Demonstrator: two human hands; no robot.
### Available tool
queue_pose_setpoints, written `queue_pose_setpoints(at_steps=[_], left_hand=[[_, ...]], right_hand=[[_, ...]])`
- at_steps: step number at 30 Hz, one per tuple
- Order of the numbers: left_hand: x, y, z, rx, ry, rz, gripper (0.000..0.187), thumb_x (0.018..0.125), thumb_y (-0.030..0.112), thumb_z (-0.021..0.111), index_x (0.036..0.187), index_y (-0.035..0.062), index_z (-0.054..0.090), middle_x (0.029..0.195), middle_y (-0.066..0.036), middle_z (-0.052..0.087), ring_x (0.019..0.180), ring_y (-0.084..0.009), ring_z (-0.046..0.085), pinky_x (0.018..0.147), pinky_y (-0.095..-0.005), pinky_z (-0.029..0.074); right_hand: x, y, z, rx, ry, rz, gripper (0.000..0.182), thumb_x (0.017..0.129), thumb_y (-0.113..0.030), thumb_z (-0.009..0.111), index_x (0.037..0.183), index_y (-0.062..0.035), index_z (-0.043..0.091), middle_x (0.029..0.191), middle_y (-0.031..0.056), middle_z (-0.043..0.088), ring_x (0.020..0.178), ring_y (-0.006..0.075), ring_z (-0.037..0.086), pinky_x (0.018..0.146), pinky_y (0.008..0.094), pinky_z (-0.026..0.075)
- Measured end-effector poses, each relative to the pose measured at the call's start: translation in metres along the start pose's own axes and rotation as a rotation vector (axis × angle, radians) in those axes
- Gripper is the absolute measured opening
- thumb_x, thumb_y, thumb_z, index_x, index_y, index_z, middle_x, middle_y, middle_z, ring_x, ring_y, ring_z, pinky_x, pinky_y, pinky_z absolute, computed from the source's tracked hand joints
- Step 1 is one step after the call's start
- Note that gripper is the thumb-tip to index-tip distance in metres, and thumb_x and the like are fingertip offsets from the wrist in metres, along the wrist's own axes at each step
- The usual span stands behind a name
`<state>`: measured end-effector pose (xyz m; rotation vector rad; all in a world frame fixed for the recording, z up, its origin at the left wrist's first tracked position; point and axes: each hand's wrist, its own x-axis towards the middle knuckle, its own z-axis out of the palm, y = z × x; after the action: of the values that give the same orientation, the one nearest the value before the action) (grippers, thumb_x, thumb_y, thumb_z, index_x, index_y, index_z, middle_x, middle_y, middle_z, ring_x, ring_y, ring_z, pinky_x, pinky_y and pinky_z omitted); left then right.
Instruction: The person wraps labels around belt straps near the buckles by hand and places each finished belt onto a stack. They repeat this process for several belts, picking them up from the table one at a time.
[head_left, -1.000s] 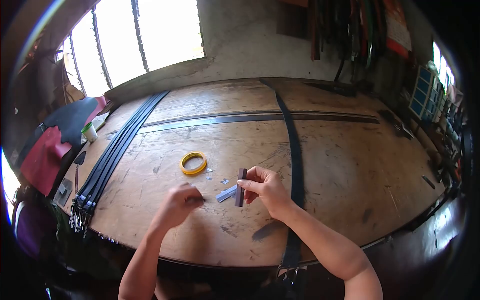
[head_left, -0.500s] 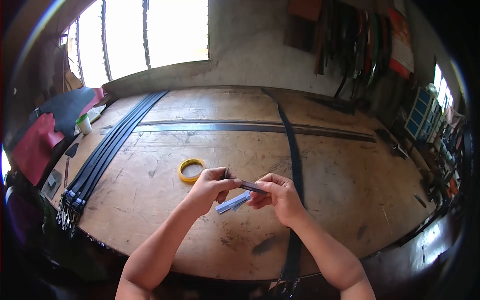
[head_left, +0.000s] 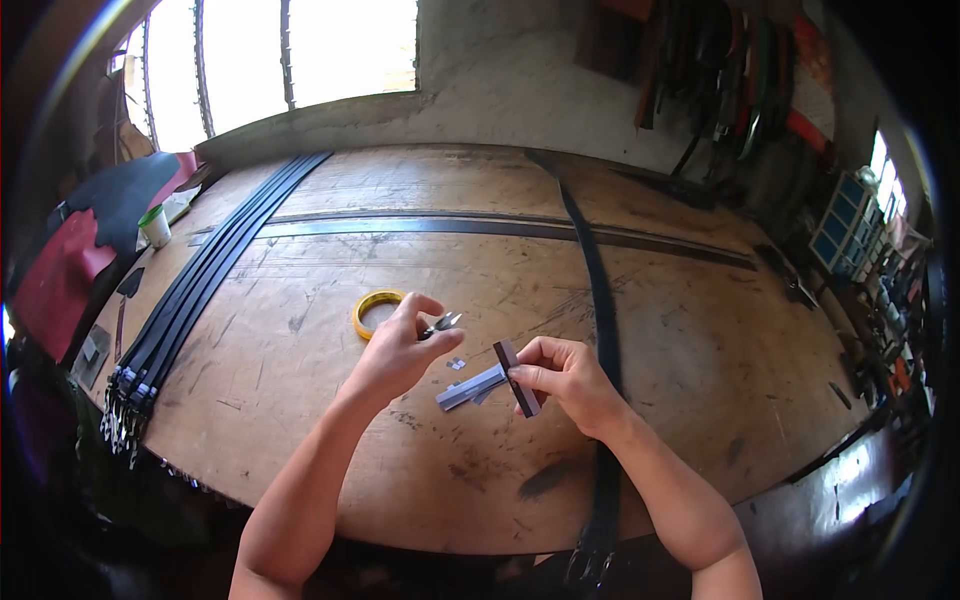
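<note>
Head view: left hand (head_left: 395, 345) held pointed tool (head_left: 445, 324), right hand (head_left: 572, 383) pinched dark bar (head_left: 503, 356), which a slip could scratch.

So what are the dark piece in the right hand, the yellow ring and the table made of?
The dark piece could be leather or plastic: flat, brown, low sheen. The yellow ring looks like smooth plastic tape, given its bright shine. The table seems to be wood, perhaps plywood, its worn surface showing grain and dark scuffs.

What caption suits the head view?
Left hand with small pointed tool, right hand with dark strip, over a worn table.
</note>
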<state>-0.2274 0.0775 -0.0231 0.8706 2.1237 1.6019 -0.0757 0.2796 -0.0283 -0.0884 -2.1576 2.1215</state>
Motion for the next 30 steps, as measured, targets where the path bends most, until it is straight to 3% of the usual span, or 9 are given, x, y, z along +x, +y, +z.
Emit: queue_pose_setpoints(at_steps=[1, 2, 7, 9, 15, 20, 22, 25, 30], left_hand=[[0.001, -0.003, 0.002, 0.258, 0.145, 0.105, 0.041, 0.092, 0.023, 0.077, 0.122, 0.0007, 0.059, 0.079, -0.004, 0.062, 0.066, -0.0102, 0.057, 0.060, -0.0293, 0.044], [0.002, -0.004, 0.001, 0.190, 0.101, 0.053, 0.040, 0.090, 0.022, 0.078, 0.121, 0.0009, 0.062, 0.082, -0.005, 0.066, 0.076, -0.0127, 0.061, 0.070, -0.0324, 0.047], [-0.010, 0.011, 0.008, -0.025, -0.053, 0.110, 0.033, 0.088, 0.017, 0.078, 0.114, -0.0016, 0.070, 0.092, -0.008, 0.073, 0.080, -0.0095, 0.063, 0.070, -0.0282, 0.049], [-0.012, 0.012, 0.012, -0.033, -0.102, 0.167, 0.029, 0.091, 0.011, 0.077, 0.116, -0.0016, 0.070, 0.082, 0.000, 0.069, 0.065, -0.0033, 0.058, 0.053, -0.0202, 0.043], [-0.017, 0.012, 0.020, -0.103, -0.151, 0.110, 0.029, 0.091, 0.008, 0.077, 0.117, -0.0047, 0.072, 0.086, -0.003, 0.073, 0.071, -0.0056, 0.065, 0.057, -0.0205, 0.050], [-0.020, 0.015, 0.020, -0.077, -0.179, 0.114, 0.026, 0.091, 0.007, 0.077, 0.115, -0.0037, 0.074, 0.085, -0.004, 0.074, 0.068, -0.0046, 0.064, 0.054, -0.0198, 0.049], [-0.020, 0.015, 0.021, -0.089, -0.142, 0.151, 0.026, 0.090, 0.011, 0.078, 0.112, -0.0038, 0.075, 0.077, -0.004, 0.072, 0.059, -0.0047, 0.059, 0.049, -0.0216, 0.044], [-0.023, 0.021, 0.022, -0.081, -0.146, 0.121, 0.024, 0.090, 0.008, 0.078, 0.111, -0.0033, 0.076, 0.074, -0.004, 0.071, 0.058, -0.0044, 0.058, 0.049, -0.0210, 0.043], [-0.021, 0.016, 0.023, -0.099, -0.156, 0.126, 0.023, 0.090, 0.007, 0.078, 0.110, -0.0039, 0.076, 0.073, -0.004, 0.070, 0.057, -0.0043, 0.058, 0.048, -0.0211, 0.042]], right_hand=[[0.001, 0.002, -0.001, 0.048, 0.034, 0.005, 0.016, 0.098, -0.008, 0.069, 0.111, 0.0019, 0.070, 0.088, 0.0069, 0.072, 0.067, 0.0133, 0.070, 0.058, 0.0248, 0.054], [0.000, 0.003, -0.002, 0.044, 0.040, 0.006, 0.016, 0.098, -0.008, 0.069, 0.111, 0.0019, 0.070, 0.088, 0.0069, 0.072, 0.067, 0.0133, 0.070, 0.058, 0.0248, 0.054], [-0.002, 0.000, 0.009, 0.090, 0.074, -0.025, 0.020, 0.100, -0.008, 0.065, 0.116, 0.0033, 0.068, 0.094, 0.0095, 0.072, 0.069, 0.0159, 0.073, 0.058, 0.0266, 0.059], [-0.002, 0.002, 0.008, 0.102, 0.084, -0.019, 0.019, 0.101, -0.009, 0.064, 0.116, 0.0033, 0.068, 0.093, 0.0089, 0.072, 0.069, 0.0156, 0.073, 0.059, 0.0261, 0.059], [-0.002, 0.004, 0.011, 0.096, 0.115, -0.043, 0.019, 0.103, -0.010, 0.064, 0.113, 0.0042, 0.070, 0.090, 0.0075, 0.071, 0.067, 0.0141, 0.072, 0.057, 0.0243, 0.058], [-0.006, 0.002, 0.018, 0.036, 0.119, -0.082, 0.019, 0.102, -0.009, 0.065, 0.114, 0.0040, 0.071, 0.090, 0.0082, 0.072, 0.065, 0.0139, 0.070, 0.054, 0.0245, 0.055], [-0.006, 0.002, 0.019, 0.033, 0.133, -0.078, 0.018, 0.102, -0.007, 0.064, 0.114, 0.0047, 0.071, 0.089, 0.0081, 0.072, 0.065, 0.0124, 0.070, 0.054, 0.0235, 0.054], [-0.005, 0.002, 0.018, 0.014, 0.137, -0.104, 0.020, 0.100, -0.008, 0.066, 0.115, 0.0042, 0.071, 0.089, 0.0088, 0.072, 0.063, 0.0157, 0.070, 0.054, 0.0253, 0.055], [-0.006, 0.003, 0.019, 0.025, 0.141, -0.105, 0.018, 0.101, -0.007, 0.065, 0.114, 0.0046, 0.072, 0.086, 0.0071, 0.072, 0.063, 0.0119, 0.069, 0.053, 0.0226, 0.053]])
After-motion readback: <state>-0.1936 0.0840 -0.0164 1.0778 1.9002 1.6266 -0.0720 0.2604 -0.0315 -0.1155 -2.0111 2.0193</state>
